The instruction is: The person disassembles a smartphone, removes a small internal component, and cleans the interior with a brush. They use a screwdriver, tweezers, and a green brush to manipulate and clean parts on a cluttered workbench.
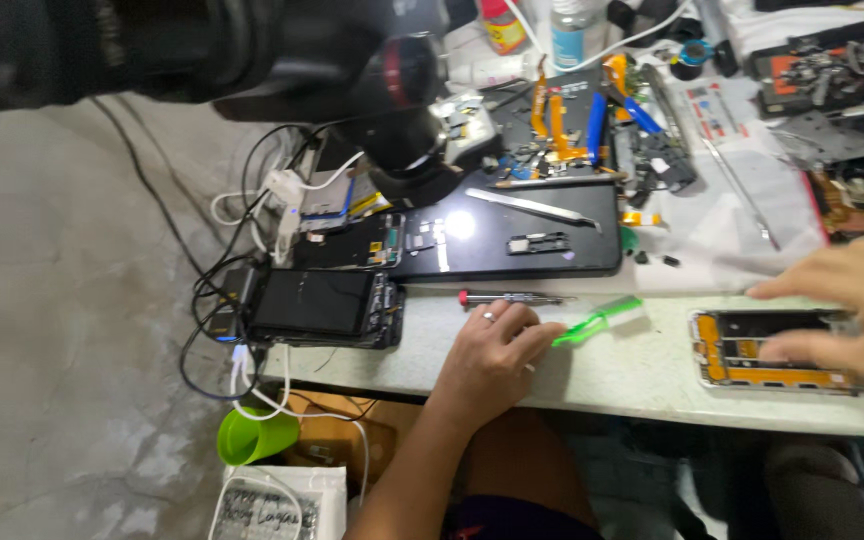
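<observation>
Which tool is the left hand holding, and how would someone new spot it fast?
Start at the white table along the near edge and find the left hand resting on it. From its fingers a bright green translucent brush sticks out to the right, towards the opened phone frame. Nothing else on this strip is green.

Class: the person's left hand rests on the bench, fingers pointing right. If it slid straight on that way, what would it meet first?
Probably the green plastic tool, lying just past the left hand fingertips; depth is hard to judge.
</observation>
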